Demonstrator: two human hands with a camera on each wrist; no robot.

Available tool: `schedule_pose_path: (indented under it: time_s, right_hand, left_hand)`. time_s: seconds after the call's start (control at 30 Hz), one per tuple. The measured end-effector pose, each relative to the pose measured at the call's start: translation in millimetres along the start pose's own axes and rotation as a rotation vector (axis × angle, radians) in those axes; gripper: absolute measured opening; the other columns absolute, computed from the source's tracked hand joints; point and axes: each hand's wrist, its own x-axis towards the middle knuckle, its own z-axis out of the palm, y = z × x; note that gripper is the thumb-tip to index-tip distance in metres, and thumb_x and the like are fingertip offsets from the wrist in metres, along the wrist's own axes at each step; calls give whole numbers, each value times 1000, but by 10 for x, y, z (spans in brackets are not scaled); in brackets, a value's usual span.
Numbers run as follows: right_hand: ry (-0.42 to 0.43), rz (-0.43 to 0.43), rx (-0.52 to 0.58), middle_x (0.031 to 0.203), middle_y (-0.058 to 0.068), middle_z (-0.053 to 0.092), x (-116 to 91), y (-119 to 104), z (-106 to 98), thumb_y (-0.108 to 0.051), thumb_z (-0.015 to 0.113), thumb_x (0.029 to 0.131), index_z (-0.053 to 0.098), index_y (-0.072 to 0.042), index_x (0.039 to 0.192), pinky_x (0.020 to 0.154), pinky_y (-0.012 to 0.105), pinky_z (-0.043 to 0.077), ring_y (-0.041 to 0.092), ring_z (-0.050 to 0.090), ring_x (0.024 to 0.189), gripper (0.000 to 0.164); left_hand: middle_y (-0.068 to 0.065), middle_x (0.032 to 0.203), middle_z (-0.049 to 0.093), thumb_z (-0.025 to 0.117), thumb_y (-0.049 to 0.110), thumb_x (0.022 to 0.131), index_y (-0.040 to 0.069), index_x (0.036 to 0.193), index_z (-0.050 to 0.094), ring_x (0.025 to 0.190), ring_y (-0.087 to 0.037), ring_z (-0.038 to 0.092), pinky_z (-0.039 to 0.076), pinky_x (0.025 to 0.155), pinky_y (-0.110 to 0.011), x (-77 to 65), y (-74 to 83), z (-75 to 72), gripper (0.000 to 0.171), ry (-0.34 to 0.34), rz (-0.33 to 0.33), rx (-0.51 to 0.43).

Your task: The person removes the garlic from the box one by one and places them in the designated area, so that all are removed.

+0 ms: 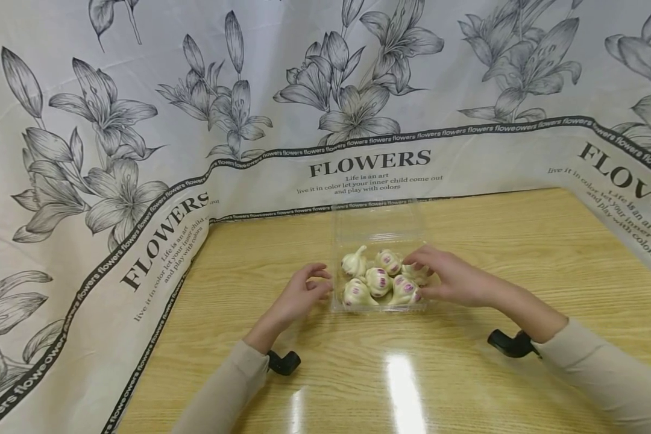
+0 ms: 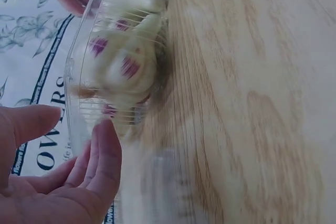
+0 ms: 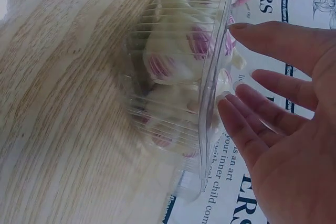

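Observation:
A clear plastic clamshell box (image 1: 380,308) stands on the table with its lid (image 1: 377,222) raised at the back. Several whole garlic bulbs (image 1: 378,281), cream with purple-pink patches, lie inside. At the left wall of the box is my left hand (image 1: 301,293), fingers relaxed and slightly bent, thumb apart, holding nothing. My right hand (image 1: 452,278) is at the right wall, its fingertips level with the rim beside the rightmost bulbs. In the right wrist view its thumb (image 3: 278,43) and fingers are spread at the rim (image 3: 212,72), with no bulb between them.
The wood-grain table (image 1: 239,259) extends all around the box. A white cloth (image 1: 249,187) with printed flowers and lettering hangs behind it and along both sides. Black camera mounts (image 1: 284,363) are worn at both wrists.

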Motion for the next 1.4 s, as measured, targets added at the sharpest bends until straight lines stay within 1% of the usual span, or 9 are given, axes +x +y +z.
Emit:
schedule_pose_path:
  time_s: [0.13, 0.23, 0.37, 0.5, 0.73, 1.0, 1.07, 1.17, 1.4]
  right_hand:
    - [-37, -41, -20, 128, 18, 61, 16, -10, 16, -2, 80, 84, 61, 3, 132, 91, 49, 59, 32, 64, 107, 52]
    - [-61, -84, -45, 127, 15, 62, 28, -11, 25, 1, 77, 85, 63, 3, 129, 89, 48, 60, 30, 65, 105, 46]
    - [-77, -124, -70, 124, 14, 64, 47, -3, 43, -2, 78, 86, 63, 3, 131, 85, 45, 61, 28, 67, 101, 47]
    - [-103, -116, -87, 122, 13, 65, 73, 11, 58, -3, 78, 87, 61, 3, 134, 86, 46, 60, 26, 66, 100, 51]
    - [-150, -143, -189, 124, 14, 68, 152, 21, 45, -5, 80, 85, 64, 2, 131, 94, 50, 57, 31, 66, 108, 49]
    - [-279, -154, -184, 133, 16, 65, 271, 76, 14, -4, 77, 87, 60, 3, 137, 102, 52, 53, 35, 63, 119, 54]
    - [-300, -146, -177, 133, 14, 65, 293, 94, 24, -6, 77, 87, 60, 1, 138, 102, 51, 52, 33, 64, 117, 54]
    - [-308, -119, -161, 132, 11, 66, 302, 114, 42, -11, 78, 89, 59, -2, 140, 101, 51, 53, 28, 63, 113, 54]
    - [-263, -82, -119, 121, 4, 65, 281, 149, 63, -16, 79, 89, 60, -3, 139, 92, 45, 54, 18, 58, 100, 55]
  left_hand:
    - [-17, 135, 53, 61, 18, 104, -3, 152, 38, 112, -29, 67, 57, 97, -44, 71, -43, 13, 57, 14, -22, -74]
    - [-18, 131, 54, 60, 13, 104, -4, 150, 41, 106, -23, 66, 59, 92, -38, 138, -70, 24, 53, 27, -49, -162]
    - [-16, 124, 54, 57, 6, 103, -5, 145, 47, 99, -19, 61, 59, 84, -31, 200, -90, 32, 45, 35, -86, -254]
    - [-13, 120, 55, 56, 5, 103, -4, 143, 51, 95, -17, 60, 58, 82, -29, 224, -103, 24, 41, 26, -112, -270]
    - [-9, 114, 58, 56, 3, 103, -3, 144, 50, 90, -15, 62, 58, 79, -29, 236, -99, 19, 42, 19, -108, -301]
    - [-8, 109, 58, 55, -1, 102, -5, 144, 48, 87, -16, 61, 58, 77, -29, 255, -103, 28, 43, 10, -94, -336]
    - [-9, 109, 58, 54, -2, 102, -6, 145, 48, 86, -16, 62, 58, 77, -28, 258, -110, 33, 43, 8, -94, -340]
    - [-10, 109, 58, 55, -3, 101, -7, 145, 47, 84, -16, 62, 57, 77, -28, 257, -119, 40, 44, 6, -96, -342]
    - [-11, 108, 59, 55, -3, 101, -7, 144, 47, 82, -16, 63, 58, 76, -28, 257, -114, 42, 44, 6, -88, -356]
